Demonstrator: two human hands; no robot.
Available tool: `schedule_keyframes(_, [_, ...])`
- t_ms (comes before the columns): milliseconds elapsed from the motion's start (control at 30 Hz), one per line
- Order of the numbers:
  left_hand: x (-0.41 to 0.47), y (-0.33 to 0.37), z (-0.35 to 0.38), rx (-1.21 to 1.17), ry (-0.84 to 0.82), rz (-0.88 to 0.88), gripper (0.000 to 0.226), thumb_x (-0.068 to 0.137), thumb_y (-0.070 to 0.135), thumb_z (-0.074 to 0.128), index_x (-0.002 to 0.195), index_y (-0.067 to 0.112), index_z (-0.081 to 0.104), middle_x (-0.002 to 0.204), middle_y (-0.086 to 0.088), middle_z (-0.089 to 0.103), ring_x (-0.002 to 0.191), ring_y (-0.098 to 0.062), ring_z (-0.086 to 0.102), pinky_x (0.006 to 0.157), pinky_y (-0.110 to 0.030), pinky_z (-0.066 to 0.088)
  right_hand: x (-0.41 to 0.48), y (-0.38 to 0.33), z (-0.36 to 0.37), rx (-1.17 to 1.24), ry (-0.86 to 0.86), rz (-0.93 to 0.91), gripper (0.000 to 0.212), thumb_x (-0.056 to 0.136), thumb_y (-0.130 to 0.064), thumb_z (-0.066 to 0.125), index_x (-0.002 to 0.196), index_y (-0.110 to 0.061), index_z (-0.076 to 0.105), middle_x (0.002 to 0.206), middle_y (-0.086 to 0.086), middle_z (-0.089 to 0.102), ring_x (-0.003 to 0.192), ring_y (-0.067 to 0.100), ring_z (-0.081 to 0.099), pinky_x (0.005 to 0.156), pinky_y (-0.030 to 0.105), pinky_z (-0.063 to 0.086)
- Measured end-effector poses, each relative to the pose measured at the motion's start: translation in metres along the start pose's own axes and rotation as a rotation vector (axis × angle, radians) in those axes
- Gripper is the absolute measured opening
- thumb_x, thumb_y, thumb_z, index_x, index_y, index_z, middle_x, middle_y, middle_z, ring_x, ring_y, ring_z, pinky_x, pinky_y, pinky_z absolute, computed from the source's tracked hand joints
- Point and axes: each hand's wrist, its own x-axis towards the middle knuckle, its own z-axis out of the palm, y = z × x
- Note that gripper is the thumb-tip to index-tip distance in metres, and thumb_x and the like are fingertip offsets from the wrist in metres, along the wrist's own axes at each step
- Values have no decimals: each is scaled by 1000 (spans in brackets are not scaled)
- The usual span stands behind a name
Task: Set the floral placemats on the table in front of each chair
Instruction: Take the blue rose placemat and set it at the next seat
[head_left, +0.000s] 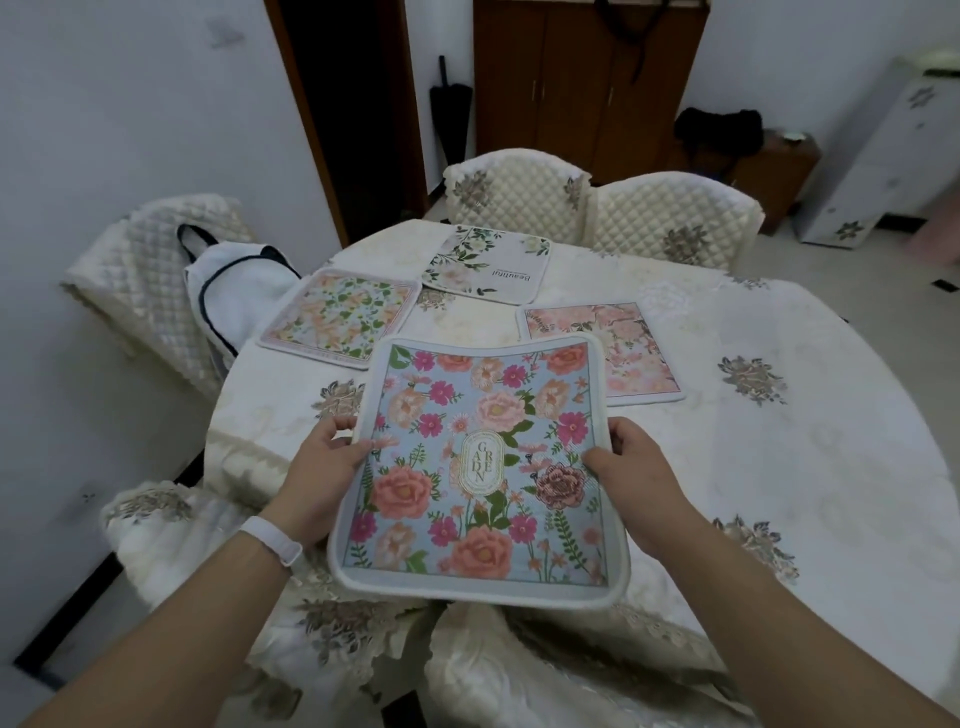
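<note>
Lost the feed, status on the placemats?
Left hand and right hand grip the blue Garden placemat above the table. Three placemats lie mid-table. Nothing blocking.

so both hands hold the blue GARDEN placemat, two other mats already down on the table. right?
Not quite: three mats are down, not two. The head view shows a green-leaf mat, a white Beautiful mat and a pink mat. Left hand and right hand do hold the GARDEN placemat.

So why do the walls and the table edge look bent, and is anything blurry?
Head view: the wide-angle lens bows the table edge and the walls; the corners go soft, while the blue placemat in both hands stays sharp; light is flat, without glare.
</note>
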Motion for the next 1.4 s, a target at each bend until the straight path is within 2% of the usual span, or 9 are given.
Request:
schedule_keyframes(100, [2,3,-1,42,8,43,19,87,9,70,98,18,57,94,-12,76,84,-36,73,72,-52,59,3,0,3,7,-16,7,17,91,-12,57,99,-25,62,99,1,72,81,19,74,67,41,62])
schedule_keyframes(267, [17,10,-22,32,13,52,23,83,10,73,97,17,56,89,-11,76,78,-32,74,57,-38,59,15,-8,29,6,-12,22,17,92,-13,56,101,-26,61,101,3,71,88,25,72,77,52,61])
schedule_keyframes(500, [92,8,-95,46,-23,20,25,83,14,74,99,18,55,91,-10,76,82,-33,73,70,-47,59,52,-12,121,24,42,100,18,90,-10,56,98,-25,62,100,5,72,84,26,74,74,51,62])
schedule_keyframes(667, [154,11,-168,82,-19,-25,23,86,16,72,100,20,55,87,-6,76,73,-26,75,54,-35,58,74,-23,224,-28,126,153,16,89,-12,56,94,-27,60,93,3,72,71,21,74,55,36,61])
schedule_keyframes(800, [198,13,-204,89,-76,-51,23,85,17,74,99,23,57,86,-2,77,74,-24,75,55,-35,58,86,-25,273,-90,189,178,16,88,-12,55,92,-27,58,87,5,70,69,23,68,61,41,59])
schedule_keyframes(900, [220,8,-213,110,-136,-52,19,89,13,68,102,22,57,87,0,77,76,-21,75,55,-33,58,95,-21,289,-116,242,211,14,89,-12,55,95,-24,58,88,10,69,66,24,61,53,34,53])
schedule_keyframes(1067, [240,-1,-205,207,-246,-81,15,93,11,61,99,23,55,93,-5,70,66,-12,73,46,-23,55,105,-2,303,-126,315,300,20,92,-11,55,107,-24,55,91,10,68,66,29,67,54,38,56])
schedule_keyframes(1167, [247,-11,-200,219,-263,-122,13,93,10,59,99,21,55,97,-9,68,65,-13,73,45,-24,55,111,12,306,-118,356,328,21,92,-11,54,109,-22,55,91,10,68,63,24,68,48,30,52])
schedule_keyframes(1400, [256,-35,-190,251,-311,-212,18,90,16,65,105,20,55,102,-7,70,76,-21,75,63,-40,61,116,41,302,-165,384,404,22,90,-12,54,107,-25,54,91,5,69,69,25,73,51,34,59])
